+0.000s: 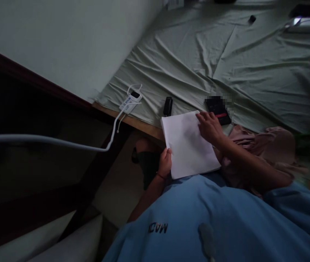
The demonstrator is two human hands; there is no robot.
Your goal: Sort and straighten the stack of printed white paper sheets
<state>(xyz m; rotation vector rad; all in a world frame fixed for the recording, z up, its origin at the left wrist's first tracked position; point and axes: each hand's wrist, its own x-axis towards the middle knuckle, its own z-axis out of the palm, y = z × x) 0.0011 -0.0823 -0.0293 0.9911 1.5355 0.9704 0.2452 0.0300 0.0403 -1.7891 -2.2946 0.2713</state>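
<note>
A stack of white paper rests at the near edge of a bed, partly over my lap. My left hand grips the stack's lower left edge, fingers curled round it. My right hand lies on the stack's upper right corner with fingers spread flat on the sheet. A small black stapler lies on the sheet just beyond the paper. A black object with a red stripe sits right behind my right hand.
The bed is covered by a rumpled grey-green sheet. A white charger with cable lies near the bed's corner, its cable hanging off the left side. A pink cloth is under my right forearm. A lit device lies far right.
</note>
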